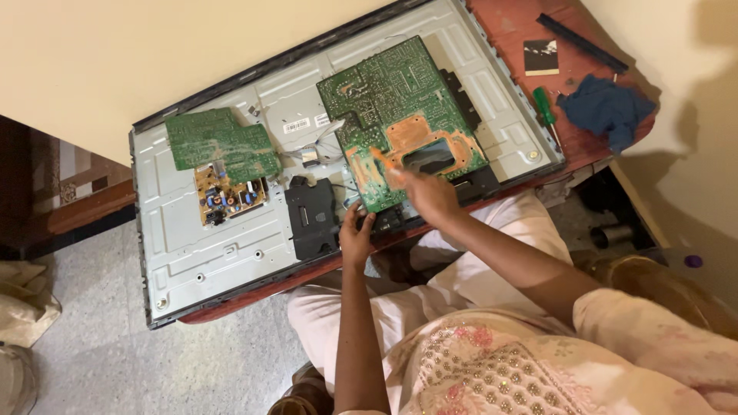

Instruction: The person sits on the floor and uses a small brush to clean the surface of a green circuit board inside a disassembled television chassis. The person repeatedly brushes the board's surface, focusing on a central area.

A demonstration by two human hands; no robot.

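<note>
The right hand [430, 192] is closed around an orange-handled tool [382, 161], whose tip rests on the copper-coloured area of the large green circuit board [400, 115]; it is blurred, so I cannot tell what kind of tool it is. The left hand [356, 234] grips the near edge of that same board, fingers curled over it just beside a black plastic module [311, 219]. The board lies on the bare metal back of a flat-panel television [223, 253], set face down on a red worktop [507, 23]. Judging from this, the rear cover is already off and the inner boards are exposed; the large board seems tilted up at its near edge, perhaps loosened, though not lifted away. To the left, a smaller green board [219, 142] and a tan power board [227, 196] sit in place, apparently untouched. On the far right of the worktop lie a green screwdriver [544, 106], a blue cloth [607, 107] and a black strip [580, 42].
</note>
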